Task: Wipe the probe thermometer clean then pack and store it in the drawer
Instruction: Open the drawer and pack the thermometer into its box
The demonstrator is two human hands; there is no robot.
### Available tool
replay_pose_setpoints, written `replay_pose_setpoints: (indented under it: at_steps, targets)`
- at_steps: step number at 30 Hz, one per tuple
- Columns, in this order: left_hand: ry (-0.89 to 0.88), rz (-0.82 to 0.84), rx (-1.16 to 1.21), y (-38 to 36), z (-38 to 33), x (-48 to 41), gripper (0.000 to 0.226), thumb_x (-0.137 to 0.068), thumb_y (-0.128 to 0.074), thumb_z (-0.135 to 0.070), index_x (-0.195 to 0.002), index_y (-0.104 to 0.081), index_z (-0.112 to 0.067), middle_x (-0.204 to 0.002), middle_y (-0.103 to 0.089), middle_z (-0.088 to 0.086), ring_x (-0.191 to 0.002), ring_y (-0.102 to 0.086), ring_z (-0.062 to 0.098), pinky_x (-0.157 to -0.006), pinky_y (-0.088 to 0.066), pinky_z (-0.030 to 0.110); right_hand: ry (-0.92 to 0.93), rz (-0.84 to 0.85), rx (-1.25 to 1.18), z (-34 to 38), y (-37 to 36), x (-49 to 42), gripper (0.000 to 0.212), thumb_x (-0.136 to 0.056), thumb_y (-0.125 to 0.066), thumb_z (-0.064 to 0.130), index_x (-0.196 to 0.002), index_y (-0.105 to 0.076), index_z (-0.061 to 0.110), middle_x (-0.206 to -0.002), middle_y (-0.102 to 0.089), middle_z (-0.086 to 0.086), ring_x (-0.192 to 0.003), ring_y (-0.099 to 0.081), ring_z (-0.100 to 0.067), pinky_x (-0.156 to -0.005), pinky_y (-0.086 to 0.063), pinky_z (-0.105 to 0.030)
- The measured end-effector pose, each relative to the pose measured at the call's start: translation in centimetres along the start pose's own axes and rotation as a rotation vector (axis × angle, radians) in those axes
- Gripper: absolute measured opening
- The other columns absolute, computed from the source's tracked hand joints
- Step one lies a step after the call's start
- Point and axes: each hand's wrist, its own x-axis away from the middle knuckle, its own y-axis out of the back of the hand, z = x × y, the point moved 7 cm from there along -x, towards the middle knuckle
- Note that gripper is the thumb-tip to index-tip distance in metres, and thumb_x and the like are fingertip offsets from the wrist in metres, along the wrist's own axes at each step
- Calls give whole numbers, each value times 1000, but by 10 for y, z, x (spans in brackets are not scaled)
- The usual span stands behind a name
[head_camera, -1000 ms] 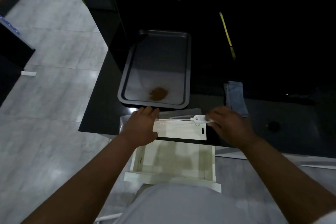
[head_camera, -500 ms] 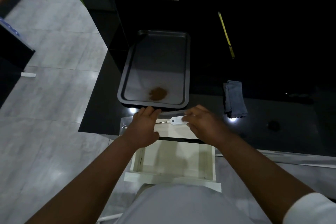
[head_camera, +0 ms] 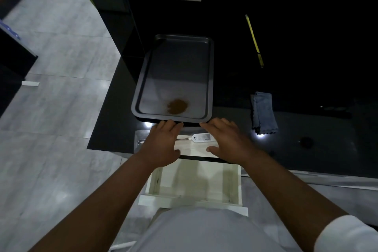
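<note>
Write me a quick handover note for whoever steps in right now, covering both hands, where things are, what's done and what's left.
Left hand: flat on the left part of the clear package, palm down.
Right hand: flat on its right part.
Probe thermometer: lying on the white card between the hands, at the counter edge.
Cloth: set aside to the right.
Drawer: open below, nothing visible in it.
Left: close the package, put it in the drawer, shut it.

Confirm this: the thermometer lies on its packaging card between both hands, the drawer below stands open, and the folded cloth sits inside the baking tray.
Wrong on the cloth: the head view shows it on the black counter, right of the baking tray. The rest holds.
</note>
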Motion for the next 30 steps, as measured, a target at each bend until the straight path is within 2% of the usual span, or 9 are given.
replay_pose_setpoints:
  at_steps: [9, 11, 15, 18, 20, 22, 25, 28, 30]
  targets:
    - [-49, 24, 16, -19, -15, -3, 71, -64, -70, -42, -128, -47, -21, -120, -56, 2, -107, -54, 24, -87, -48, 42, 41, -5, -98, 21, -11, -1, 79, -77, -71, 41, -143, -32, 22, -137, -44, -2, -122, -38, -22, -98, -32, -40]
    - [-25, 22, 44, -17, -8, -3, 68, -64, -74, -39, -126, -51, -20, -119, -58, 3, -107, -55, 25, -88, -48, 38, -23, -27, -138, 19, -13, -1, 91, -74, -71, 47, -147, -22, 23, -144, -38, -2, -129, -32, -21, -103, -28, -39]
    - [94, 28, 90, -6, 26, 4, 76, -60, -81, -32, -129, -52, -17, -119, -58, 8, -107, -55, 30, -88, -46, 38, -297, -2, -259, -5, -33, 11, 113, -70, -72, 57, -150, -1, 21, -155, -21, -5, -138, -21, -25, -112, -21, -39]
    - [163, 43, 71, 2, 49, 11, 79, -61, -82, -30, -131, -49, -18, -125, -55, 8, -111, -53, 30, -93, -46, 41, -267, 62, -131, -4, -52, 23, 110, -76, -69, 52, -150, 4, 17, -156, -17, -11, -142, -15, -26, -113, -17, -41]
    - [176, 39, 59, 6, 56, 14, 81, -62, -83, -30, -134, -47, -19, -129, -54, 7, -113, -52, 30, -95, -46, 43, -132, 92, 10, 6, -62, 28, 103, -75, -71, 48, -150, -8, 16, -154, -25, -9, -142, -18, -27, -113, -22, -45]
    - [186, 25, 60, 10, 58, 14, 83, -63, -83, -29, -135, -45, -19, -132, -53, 7, -116, -51, 29, -97, -45, 43, -4, 142, 98, 15, -75, 31, 91, -70, -77, 41, -145, -30, 18, -148, -40, -5, -137, -32, -30, -106, -33, -49]
    - [176, 10, 55, 11, 56, 13, 81, -63, -83, -26, -134, -46, -17, -131, -54, 7, -116, -51, 29, -95, -45, 42, 36, 120, 152, 14, -78, 32, 62, -69, -80, 29, -126, -56, 21, -134, -56, -3, -122, -51, -32, -94, -42, -45]
    - [165, 11, 84, 9, 55, 12, 78, -61, -82, -22, -131, -48, -16, -125, -57, 7, -112, -52, 29, -92, -47, 41, 94, -1, 145, 16, -63, 36, 36, -79, -63, 17, -114, -65, 19, -118, -66, -2, -101, -60, -28, -84, -47, -39]
    - [165, 1, 104, 9, 57, 12, 75, -60, -81, -22, -128, -50, -16, -120, -58, 8, -109, -54, 30, -90, -47, 41, 102, -45, 99, 13, -48, 41, 42, -71, -66, 5, -111, -67, 16, -105, -69, -4, -89, -63, -25, -77, -51, -36]
